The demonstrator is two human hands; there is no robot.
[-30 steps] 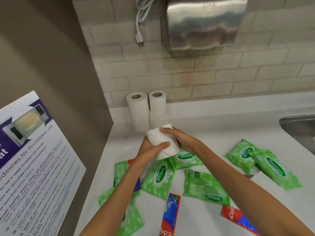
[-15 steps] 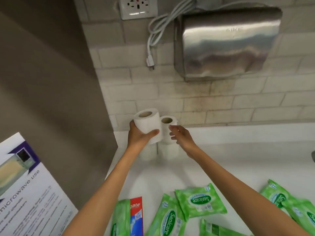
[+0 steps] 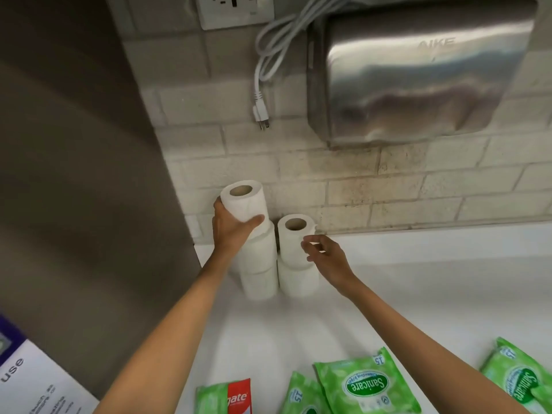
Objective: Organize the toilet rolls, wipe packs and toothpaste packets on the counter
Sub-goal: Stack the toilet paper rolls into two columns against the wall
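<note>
white rolls (image 3: 259, 258) — green packs (image 3: 366, 383)

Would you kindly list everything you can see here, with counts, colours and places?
toilet rolls: five, white, two stacks at the back wall
wipe packs: at least four, green, counter front
toothpaste packet: one, red, overlapping the leftmost pack
counter: one, white
hand dryer: one, steel, wall
cord: one, white, hanging unplugged
socket: one, white, wall
poster: one, white, lower left
left hand: grips top roll of left stack
right hand: fingers relaxed, beside right stack
</note>
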